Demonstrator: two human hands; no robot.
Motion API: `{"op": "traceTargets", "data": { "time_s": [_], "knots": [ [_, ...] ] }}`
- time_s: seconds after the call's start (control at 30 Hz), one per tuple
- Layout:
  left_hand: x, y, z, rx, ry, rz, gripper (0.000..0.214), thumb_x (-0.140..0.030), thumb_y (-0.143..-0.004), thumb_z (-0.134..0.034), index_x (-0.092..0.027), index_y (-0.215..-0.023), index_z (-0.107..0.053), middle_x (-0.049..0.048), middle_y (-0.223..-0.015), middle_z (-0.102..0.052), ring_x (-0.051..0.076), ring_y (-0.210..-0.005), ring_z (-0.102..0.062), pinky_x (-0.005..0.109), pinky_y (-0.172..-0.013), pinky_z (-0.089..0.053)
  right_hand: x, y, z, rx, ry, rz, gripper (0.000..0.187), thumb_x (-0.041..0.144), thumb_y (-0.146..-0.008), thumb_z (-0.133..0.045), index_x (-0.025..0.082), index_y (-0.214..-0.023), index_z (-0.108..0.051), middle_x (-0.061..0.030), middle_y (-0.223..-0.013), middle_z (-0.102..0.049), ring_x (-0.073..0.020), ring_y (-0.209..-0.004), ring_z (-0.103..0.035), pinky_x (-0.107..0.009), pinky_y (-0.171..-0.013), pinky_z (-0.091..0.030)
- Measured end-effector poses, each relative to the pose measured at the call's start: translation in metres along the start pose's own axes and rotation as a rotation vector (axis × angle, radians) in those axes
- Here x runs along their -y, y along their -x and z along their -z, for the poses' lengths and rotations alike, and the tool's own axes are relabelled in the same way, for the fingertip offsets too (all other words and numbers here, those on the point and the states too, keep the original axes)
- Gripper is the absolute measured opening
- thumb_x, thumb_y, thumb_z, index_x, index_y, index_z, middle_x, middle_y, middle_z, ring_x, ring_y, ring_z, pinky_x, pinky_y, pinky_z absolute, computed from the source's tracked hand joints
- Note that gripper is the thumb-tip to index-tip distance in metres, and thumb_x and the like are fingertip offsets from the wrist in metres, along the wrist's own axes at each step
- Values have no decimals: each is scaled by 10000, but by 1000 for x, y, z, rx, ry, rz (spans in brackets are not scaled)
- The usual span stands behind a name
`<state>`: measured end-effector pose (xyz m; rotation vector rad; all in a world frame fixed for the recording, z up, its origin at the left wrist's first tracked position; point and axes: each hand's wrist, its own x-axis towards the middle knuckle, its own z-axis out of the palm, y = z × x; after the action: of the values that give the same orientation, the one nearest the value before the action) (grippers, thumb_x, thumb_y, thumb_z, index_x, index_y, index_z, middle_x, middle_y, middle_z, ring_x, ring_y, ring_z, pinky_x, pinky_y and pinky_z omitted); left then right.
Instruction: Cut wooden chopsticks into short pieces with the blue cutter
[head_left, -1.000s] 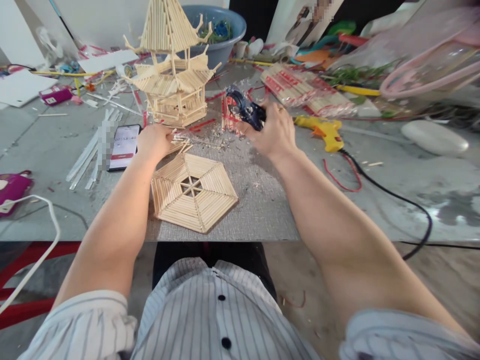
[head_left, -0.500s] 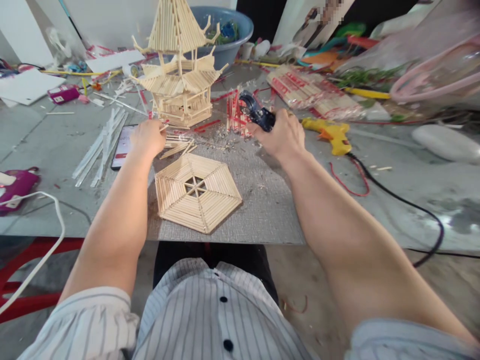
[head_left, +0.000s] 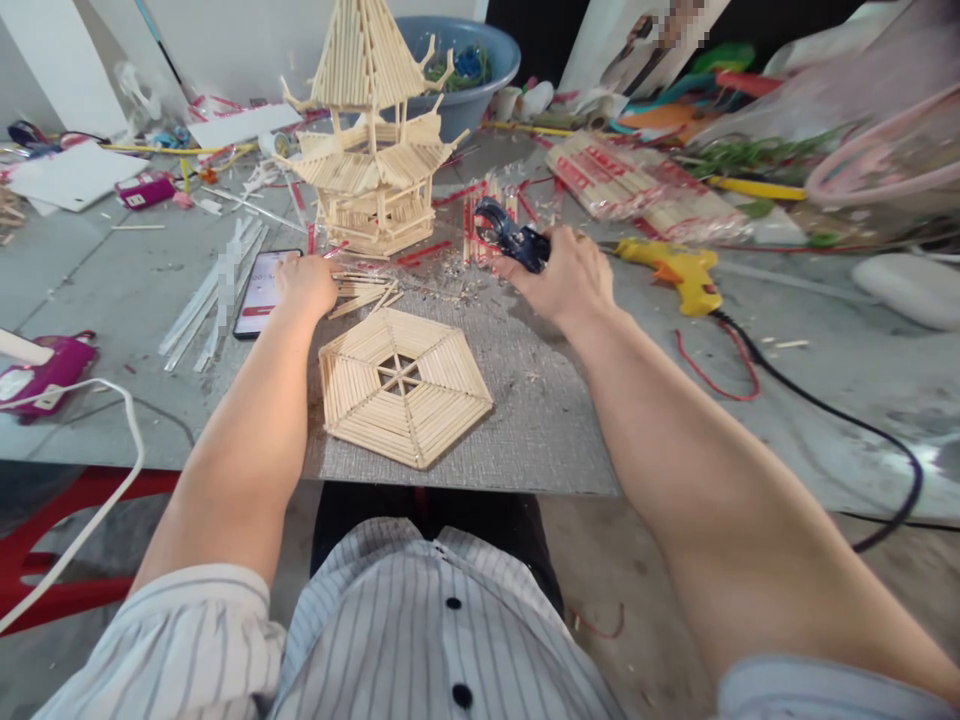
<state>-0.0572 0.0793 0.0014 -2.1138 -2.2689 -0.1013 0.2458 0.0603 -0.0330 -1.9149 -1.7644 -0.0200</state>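
Note:
My right hand (head_left: 566, 280) is closed around dark blue cutters (head_left: 510, 234), held over the far edge of the grey mat (head_left: 525, 400). My left hand (head_left: 306, 285) rests with its fingers curled at a small pile of loose wooden sticks (head_left: 364, 290); I cannot see if it grips one. A flat hexagonal panel of sticks (head_left: 405, 385) lies on the mat between my forearms. Behind the sticks stands a stick-built pagoda model (head_left: 371, 140).
A phone (head_left: 262, 290) and white strips (head_left: 214, 290) lie left of my left hand. A yellow glue gun (head_left: 679, 270) with a black cord (head_left: 825, 415) lies to the right. Packs of sticks (head_left: 630, 185), a blue basin (head_left: 469, 65) and clutter fill the far side.
The view has shifted a little, so everything sits slightly lower and to the right. Both hands stay in nearly the same place relative to the sticks and the pagoda.

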Motion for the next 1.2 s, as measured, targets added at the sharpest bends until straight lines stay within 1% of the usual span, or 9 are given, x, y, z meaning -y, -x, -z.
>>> {"op": "traceTargets", "data": {
  "time_s": [0.2, 0.37, 0.5, 0.63, 0.73, 0.87, 1.0, 1.1, 1.2],
  "knots": [
    [-3, 2, 2, -4, -35, -8, 458, -198, -812, -429, -233, -1177, -702, 134, -1164, -670, 311, -1233, -476, 440, -1052, -336, -1, -1, -1, 3, -5, 0, 876, 863, -739, -376, 147, -1210, -560, -229, -1129, -612, -391, -1101, -560, -551, -915, -406],
    [-5, 4, 2, -59, 16, -34, 465, -214, -842, -388, -231, -1193, -693, 136, -1175, -669, 297, -1220, -489, 432, -1066, -311, 4, 1, 4, 30, 13, -14, 894, 851, -746, -390, 115, -1227, -557, -236, -1133, -609, -387, -1105, -563, -523, -932, -411],
    [-7, 5, 1, -29, 44, -58, 452, -195, -827, -419, -218, -1184, -696, 134, -1194, -664, 305, -1240, -470, 448, -1082, -277, 4, 1, 3, 29, 10, -11, 877, 847, -748, -392, 126, -1219, -558, -232, -1128, -610, -389, -1104, -558, -539, -919, -413],
    [-8, 4, -1, 13, 8, -59, 458, -192, -813, -448, -248, -1196, -692, 118, -1220, -662, 316, -1241, -474, 463, -1070, -291, 0, 0, -1, 13, 5, 0, 875, 854, -742, -386, 136, -1210, -562, -231, -1117, -610, -391, -1092, -556, -553, -901, -414],
    [-6, 3, -3, 13, 23, -53, 485, -188, -812, -452, -283, -1236, -668, 102, -1251, -653, 316, -1246, -472, 460, -1068, -295, 0, 0, -3, -4, 9, 9, 880, 856, -741, -380, 140, -1218, -562, -225, -1109, -615, -387, -1078, -563, -553, -899, -416],
    [-3, 3, -1, -25, 59, -16, 495, -181, -825, -427, -260, -1257, -656, 114, -1255, -649, 314, -1250, -471, 459, -1079, -287, 2, 2, -1, 11, 15, 8, 876, 849, -750, -379, 135, -1222, -564, -230, -1125, -616, -388, -1081, -572, -547, -904, -422],
    [0, 4, 4, -67, 89, 28, 486, -180, -843, -384, -244, -1223, -680, 131, -1233, -655, 300, -1238, -490, 439, -1062, -324, 3, 3, 0, 19, 16, 10, 882, 845, -755, -378, 123, -1230, -554, -234, -1110, -621, -398, -1085, -575, -553, -904, -423],
    [-1, 5, 7, -53, 81, 18, 447, -214, -851, -391, -233, -1159, -714, 139, -1197, -671, 297, -1224, -501, 435, -1057, -334, 2, 2, 0, 24, 7, 12, 873, 846, -746, -392, 134, -1224, -556, -230, -1105, -622, -403, -1092, -565, -563, -900, -418],
    [-3, 7, 7, -8, 55, 9, 436, -203, -846, -409, -224, -1154, -716, 134, -1192, -674, 290, -1212, -513, 430, -1056, -341, 3, 2, 1, 39, 6, 8, 838, 822, -757, -414, 142, -1227, -555, -233, -1125, -613, -400, -1103, -554, -560, -907, -409]
  ]
}}
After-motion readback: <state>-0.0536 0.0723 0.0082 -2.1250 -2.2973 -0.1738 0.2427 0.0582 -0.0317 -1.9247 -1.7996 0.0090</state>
